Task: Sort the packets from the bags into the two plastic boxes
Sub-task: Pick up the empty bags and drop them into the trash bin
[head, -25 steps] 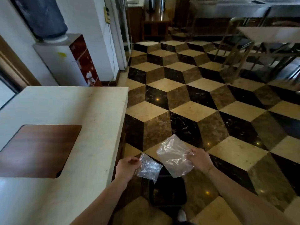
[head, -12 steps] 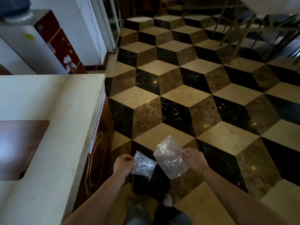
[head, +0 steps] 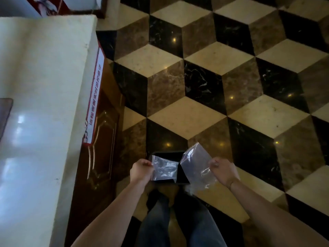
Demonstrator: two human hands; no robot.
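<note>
Left hand (head: 141, 169), right hand (head: 223, 171) each pinching clear bag over bin (head: 181, 177).

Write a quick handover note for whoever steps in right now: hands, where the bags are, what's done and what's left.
Left hand: pinching a small clear bag.
Right hand: gripping a larger clear bag.
Both bags are held above a dark bin on the floor, beside the counter.
Done: cannot confirm; both bags look empty, and no plastic boxes or packets are in view.
Left: probably drop the bags in the bin, then check the sorting.
</note>
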